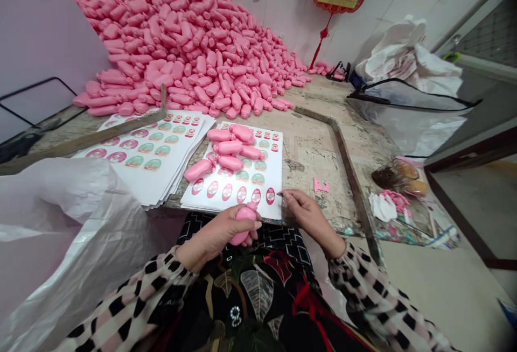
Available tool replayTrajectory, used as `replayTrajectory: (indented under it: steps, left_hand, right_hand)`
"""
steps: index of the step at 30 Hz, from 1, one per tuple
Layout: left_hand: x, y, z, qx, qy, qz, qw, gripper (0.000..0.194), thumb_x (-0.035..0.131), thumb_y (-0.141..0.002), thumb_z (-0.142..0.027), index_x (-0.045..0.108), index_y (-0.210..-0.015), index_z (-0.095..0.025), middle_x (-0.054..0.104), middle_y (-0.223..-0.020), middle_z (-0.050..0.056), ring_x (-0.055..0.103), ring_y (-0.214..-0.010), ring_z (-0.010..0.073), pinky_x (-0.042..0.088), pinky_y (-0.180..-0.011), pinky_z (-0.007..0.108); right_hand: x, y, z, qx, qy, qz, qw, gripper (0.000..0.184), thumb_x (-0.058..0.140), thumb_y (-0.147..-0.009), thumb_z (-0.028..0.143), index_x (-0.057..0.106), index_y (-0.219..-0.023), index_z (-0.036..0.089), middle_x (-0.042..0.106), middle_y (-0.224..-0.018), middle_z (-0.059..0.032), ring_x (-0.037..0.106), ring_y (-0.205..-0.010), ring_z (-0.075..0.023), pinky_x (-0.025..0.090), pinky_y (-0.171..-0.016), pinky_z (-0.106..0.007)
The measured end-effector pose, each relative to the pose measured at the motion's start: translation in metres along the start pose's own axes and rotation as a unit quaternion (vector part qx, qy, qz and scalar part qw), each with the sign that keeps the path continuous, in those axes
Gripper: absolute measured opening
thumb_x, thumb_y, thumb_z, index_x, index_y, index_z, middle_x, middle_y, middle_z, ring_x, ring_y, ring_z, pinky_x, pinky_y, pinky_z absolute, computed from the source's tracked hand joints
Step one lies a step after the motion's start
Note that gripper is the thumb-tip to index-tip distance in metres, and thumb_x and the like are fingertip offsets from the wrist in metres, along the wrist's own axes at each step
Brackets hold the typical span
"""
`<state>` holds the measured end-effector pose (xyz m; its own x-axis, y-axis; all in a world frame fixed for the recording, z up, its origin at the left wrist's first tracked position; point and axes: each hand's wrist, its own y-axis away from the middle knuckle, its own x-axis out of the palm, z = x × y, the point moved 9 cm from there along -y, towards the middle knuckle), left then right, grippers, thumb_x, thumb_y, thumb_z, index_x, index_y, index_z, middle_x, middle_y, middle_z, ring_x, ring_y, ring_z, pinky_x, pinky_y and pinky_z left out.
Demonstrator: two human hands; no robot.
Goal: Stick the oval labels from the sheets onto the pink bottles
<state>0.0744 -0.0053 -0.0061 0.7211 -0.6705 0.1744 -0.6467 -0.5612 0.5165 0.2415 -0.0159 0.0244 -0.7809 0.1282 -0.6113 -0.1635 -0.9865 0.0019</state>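
Observation:
My left hand (226,228) is wrapped around a small pink bottle-shaped plastic piece (244,215), just in front of the table edge. My right hand (305,209) is closed in a pinch at the right edge of a sticker sheet (226,205). A small dark pointed tip shows at its fingers, close to a red oval sticker (270,196); the rest of what it holds is hidden. The sheet has red ovals along its near edge and green and pink labels above. Several loose pink pieces (229,148) lie on top of the sheet.
A large heap of pink pieces (194,45) fills the back of the table. More sticker sheets (161,171) lie at left under a wooden strip (84,139). Another strip (347,163) stands at right, by a brush (390,174). A white plastic bag (81,233) hangs front left.

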Motion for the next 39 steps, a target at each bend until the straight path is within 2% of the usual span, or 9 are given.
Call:
replayTrajectory:
  steps: [3, 5, 7, 10, 14, 20, 28, 33, 39]
  left_hand:
    - [-0.014, -0.001, -0.029, 0.120, -0.196, -0.105, 0.968, 0.024, 0.060, -0.071, -0.037, 0.054, -0.084, -0.018, 0.058, -0.071, -0.002, 0.054, -0.066, 0.0137, 0.043, -0.064, 0.027]
    - [-0.009, 0.000, -0.048, 0.197, -0.351, -0.137, 0.905, 0.017, 0.057, -0.074, -0.034, 0.057, -0.080, -0.019, 0.059, -0.077, -0.001, 0.055, -0.075, 0.0164, 0.043, -0.070, 0.030]
    - [0.005, -0.002, -0.056, 0.240, -0.464, -0.126, 0.843, 0.019, 0.053, -0.077, -0.032, 0.060, -0.090, -0.020, 0.060, -0.095, 0.003, 0.057, -0.086, 0.0192, 0.044, -0.076, 0.032]
    - [0.021, -0.008, -0.052, 0.253, -0.565, -0.100, 0.779, 0.040, 0.052, -0.077, -0.029, 0.054, -0.117, -0.025, 0.045, -0.131, 0.008, 0.056, -0.100, 0.0240, 0.044, -0.082, 0.036]
    - [0.029, -0.014, -0.040, 0.221, -0.640, -0.104, 0.728, 0.051, 0.057, -0.073, -0.029, 0.049, -0.124, -0.031, 0.032, -0.142, 0.011, 0.059, -0.094, 0.0284, 0.046, -0.077, 0.041]
    - [0.032, -0.015, -0.033, 0.214, -0.658, -0.115, 0.712, 0.054, 0.056, -0.075, -0.030, 0.046, -0.128, -0.032, 0.028, -0.144, 0.012, 0.059, -0.090, 0.0285, 0.045, -0.072, 0.040]
    - [0.034, -0.015, -0.032, 0.199, -0.696, -0.117, 0.680, 0.059, 0.055, -0.077, -0.033, 0.037, -0.133, -0.034, 0.024, -0.145, 0.015, 0.059, -0.086, 0.0283, 0.043, -0.070, 0.039]
    - [0.038, -0.015, -0.032, 0.169, -0.715, -0.098, 0.671, 0.057, 0.051, -0.080, -0.030, 0.035, -0.134, -0.034, 0.024, -0.144, 0.018, 0.059, -0.088, 0.0282, 0.042, -0.068, 0.037]
    - [0.039, -0.016, -0.032, 0.188, -0.717, -0.126, 0.659, 0.054, 0.049, -0.081, -0.032, 0.036, -0.133, -0.034, 0.029, -0.141, 0.021, 0.060, -0.084, 0.0291, 0.042, -0.066, 0.037]
  right_hand:
    - [-0.017, -0.011, -0.016, 0.028, 0.129, -0.041, 0.990, 0.031, 0.041, -0.086, 0.045, 0.064, -0.093, 0.025, 0.065, -0.093, -0.0024, 0.057, -0.086, -0.0192, 0.041, -0.073, -0.031]
    - [-0.016, -0.016, -0.012, 0.016, 0.186, -0.041, 0.982, 0.028, 0.042, -0.086, 0.042, 0.064, -0.090, 0.025, 0.065, -0.090, -0.0020, 0.057, -0.084, -0.0183, 0.039, -0.071, -0.029]
    - [-0.011, -0.017, -0.003, -0.005, 0.224, -0.044, 0.974, 0.027, 0.041, -0.087, 0.039, 0.064, -0.088, 0.024, 0.064, -0.089, -0.0024, 0.056, -0.084, -0.0174, 0.038, -0.071, -0.028]
    - [-0.004, -0.017, 0.007, -0.015, 0.275, -0.054, 0.960, 0.025, 0.040, -0.088, 0.036, 0.062, -0.088, 0.024, 0.062, -0.088, -0.0027, 0.056, -0.083, -0.0169, 0.036, -0.068, -0.027]
    - [-0.002, -0.018, 0.012, -0.019, 0.323, -0.055, 0.945, 0.024, 0.039, -0.089, 0.036, 0.061, -0.090, 0.025, 0.061, -0.089, -0.0026, 0.056, -0.080, -0.0166, 0.033, -0.062, -0.027]
    - [-0.003, -0.022, 0.013, -0.024, 0.346, -0.029, 0.938, 0.023, 0.041, -0.088, 0.036, 0.062, -0.087, 0.026, 0.061, -0.088, -0.0019, 0.056, -0.078, -0.0162, 0.031, -0.059, -0.027]
    - [-0.002, -0.023, 0.006, -0.016, 0.291, -0.012, 0.957, 0.019, 0.047, -0.085, 0.035, 0.063, -0.086, 0.026, 0.063, -0.089, 0.0002, 0.056, -0.078, -0.0152, 0.033, -0.060, -0.026]
    - [0.001, -0.019, -0.003, 0.003, 0.222, -0.028, 0.975, 0.017, 0.049, -0.083, 0.033, 0.063, -0.084, 0.025, 0.063, -0.086, 0.0004, 0.056, -0.077, -0.0150, 0.036, -0.064, -0.025]
    - [0.002, -0.010, -0.011, 0.057, 0.182, -0.088, 0.978, 0.019, 0.047, -0.083, 0.037, 0.060, -0.080, 0.023, 0.062, -0.083, 0.0003, 0.056, -0.074, -0.0154, 0.035, -0.062, -0.025]
